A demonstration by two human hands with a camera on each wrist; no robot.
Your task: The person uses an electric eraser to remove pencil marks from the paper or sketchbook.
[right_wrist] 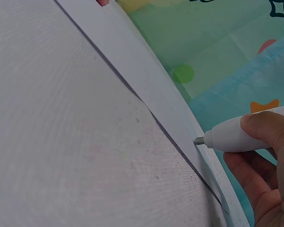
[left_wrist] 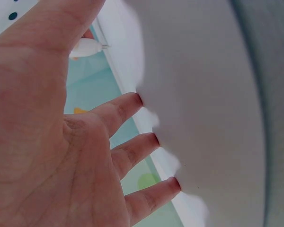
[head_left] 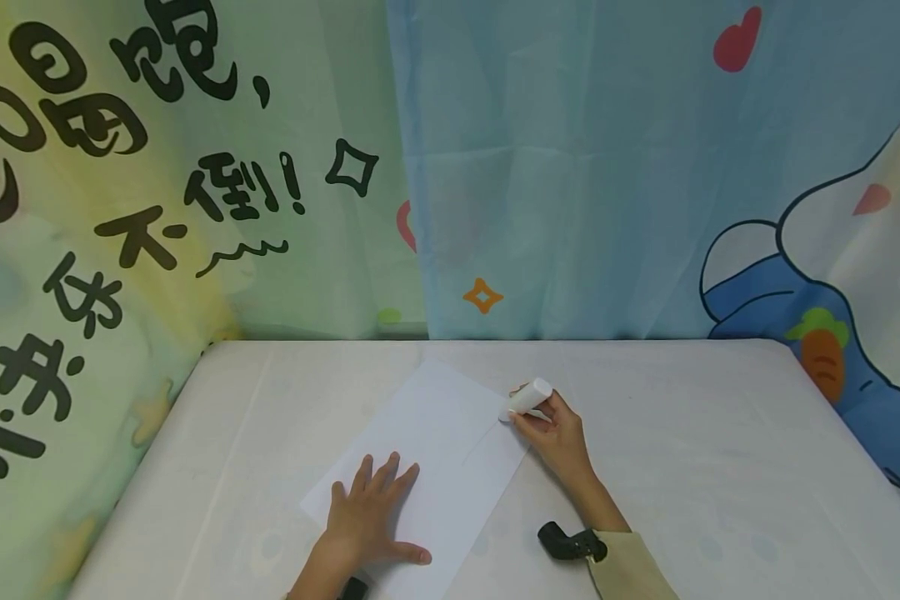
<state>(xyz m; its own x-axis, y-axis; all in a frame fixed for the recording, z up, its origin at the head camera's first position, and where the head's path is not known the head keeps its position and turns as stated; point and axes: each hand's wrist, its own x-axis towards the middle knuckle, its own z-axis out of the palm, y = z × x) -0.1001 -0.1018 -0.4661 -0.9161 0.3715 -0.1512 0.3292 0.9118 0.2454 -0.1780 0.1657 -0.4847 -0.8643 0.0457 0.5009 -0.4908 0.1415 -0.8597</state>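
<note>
there was one paper sheet (head_left: 457, 487) and one white pen-shaped tool (head_left: 528, 397). one left hand (head_left: 367, 517), fingers spread wide, touched the sheet; one right hand (head_left: 560, 437) pinched the tool.

Left hand (head_left: 367, 517) palm down, fingers spread toward the desk's (head_left: 720, 458) back edge, thumb stuck out to the right, palm arched up off its fingertips. Right hand (head_left: 558, 433) sits nearer that edge, thumb and fingers curled in a pinch grip, forearm (head_left: 600, 500) slanting up and leftward to it
</note>
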